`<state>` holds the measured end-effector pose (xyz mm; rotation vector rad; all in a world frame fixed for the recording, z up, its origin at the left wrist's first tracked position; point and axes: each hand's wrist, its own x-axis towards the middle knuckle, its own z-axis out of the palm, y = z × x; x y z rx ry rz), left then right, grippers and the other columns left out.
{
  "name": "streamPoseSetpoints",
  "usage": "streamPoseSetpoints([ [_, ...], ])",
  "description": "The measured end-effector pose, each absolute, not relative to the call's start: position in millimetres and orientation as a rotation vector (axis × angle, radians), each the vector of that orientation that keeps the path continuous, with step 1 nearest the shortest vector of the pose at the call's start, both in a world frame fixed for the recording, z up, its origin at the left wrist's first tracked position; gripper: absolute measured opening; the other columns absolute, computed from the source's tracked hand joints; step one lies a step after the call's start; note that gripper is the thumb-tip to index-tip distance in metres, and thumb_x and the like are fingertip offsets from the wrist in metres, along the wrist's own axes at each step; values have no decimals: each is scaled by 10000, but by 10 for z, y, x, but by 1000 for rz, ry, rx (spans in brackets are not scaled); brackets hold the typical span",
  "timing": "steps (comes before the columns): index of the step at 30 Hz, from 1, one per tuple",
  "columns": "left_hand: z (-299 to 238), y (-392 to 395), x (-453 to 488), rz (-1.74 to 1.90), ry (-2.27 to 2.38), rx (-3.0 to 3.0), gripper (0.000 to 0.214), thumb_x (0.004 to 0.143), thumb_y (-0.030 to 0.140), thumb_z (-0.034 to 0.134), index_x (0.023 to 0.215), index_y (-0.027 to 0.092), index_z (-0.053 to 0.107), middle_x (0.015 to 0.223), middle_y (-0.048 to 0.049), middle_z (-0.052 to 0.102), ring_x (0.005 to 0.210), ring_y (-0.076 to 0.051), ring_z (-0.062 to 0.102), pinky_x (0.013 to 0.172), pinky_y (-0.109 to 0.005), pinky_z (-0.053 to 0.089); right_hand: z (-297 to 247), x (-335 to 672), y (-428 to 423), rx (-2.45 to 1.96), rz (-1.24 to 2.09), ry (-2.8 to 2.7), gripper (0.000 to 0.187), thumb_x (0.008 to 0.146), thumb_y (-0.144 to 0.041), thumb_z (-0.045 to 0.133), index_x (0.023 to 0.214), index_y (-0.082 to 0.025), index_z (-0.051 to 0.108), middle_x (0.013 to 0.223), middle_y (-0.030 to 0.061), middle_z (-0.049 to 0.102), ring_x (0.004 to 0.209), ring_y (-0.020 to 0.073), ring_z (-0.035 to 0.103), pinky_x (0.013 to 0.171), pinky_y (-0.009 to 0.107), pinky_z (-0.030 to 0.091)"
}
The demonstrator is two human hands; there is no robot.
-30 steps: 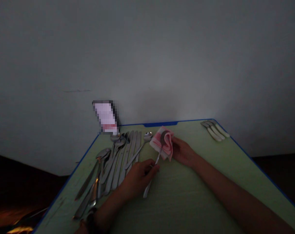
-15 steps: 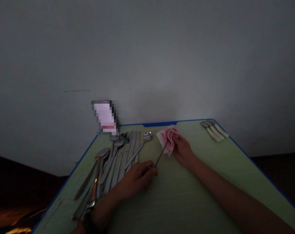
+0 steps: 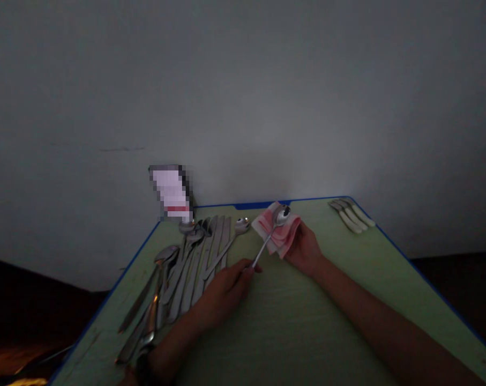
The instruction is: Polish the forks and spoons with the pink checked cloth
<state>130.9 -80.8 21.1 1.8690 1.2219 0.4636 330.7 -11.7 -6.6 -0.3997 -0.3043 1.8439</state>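
From the head camera, grips a metal spoon [image 3: 282,215] by the handle in the left hand [image 3: 232,287], thumb and fingers closed around it. Holds it aslant above the table [image 3: 307,338], bowl end pointing away and to the right. Looks bright and silvery all along, with a slim, straight handle and a rounded, glossy bowl catching pale highlights beside a dark patch of reflection. Cannot tell whether hollow side or back, nor whether touching or just above the cloth [image 3: 285,236] behind it.

Pinches that cloth in the right hand [image 3: 307,249], from its right edge, with some fingers hidden behind the folds. Appears soft, pink and white, bunched into loose layers with a pale corner spread toward the left.

Just left of the cloth, lies on the tabletop a second spoon [image 3: 241,225], with the handle slanting down toward the left hand. Farther left, crowd together knives [image 3: 216,236] and more spoons [image 3: 167,253]. Near the far right corner, lie side by side white-handled forks [image 3: 353,215], well apart from both hands.
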Motion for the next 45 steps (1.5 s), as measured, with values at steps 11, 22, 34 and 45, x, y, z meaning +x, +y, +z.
streamPoseSetpoints([
  [11, 213, -803, 1302, 454, 1214, 1910, 366, 932, 411, 294, 1030, 186, 565, 553, 60, 420, 526, -116, 458, 503, -208, 330, -35, 3329, -147, -438, 1881, -304, 273, 831, -325, 433, 928, -160, 628, 818, 36, 701, 761, 189, 640, 823, 359, 473],
  [22, 220, -804, 1309, 440, 1243, 1967, 360, 925, 400, 302, 1019, 189, 578, 563, 49, 460, 542, -127, 470, 517, -215, 339, -56, 3338, -135, -465, 1848, -384, 135, 699, -217, 498, 756, -190, 617, 748, 20, 671, 696, 188, 602, 749, 355, 478],
  [34, 231, -808, 1317, 416, 1262, 1996, 353, 927, 385, 300, 1012, 187, 579, 567, 49, 479, 536, -126, 478, 530, -219, 341, -18, 3281, -157, -465, 1847, -384, 135, 748, -174, 562, 868, -178, 624, 734, -19, 671, 648, 117, 599, 684, 240, 486],
  [45, 215, -814, 1325, 405, 1286, 2048, 319, 916, 367, 333, 994, 191, 587, 660, 17, 591, 565, -131, 533, 531, -218, 347, -73, 3205, -161, -622, 1675, -586, 175, 644, -167, 729, 794, -163, 641, 752, -13, 665, 664, 105, 589, 650, 228, 488],
])
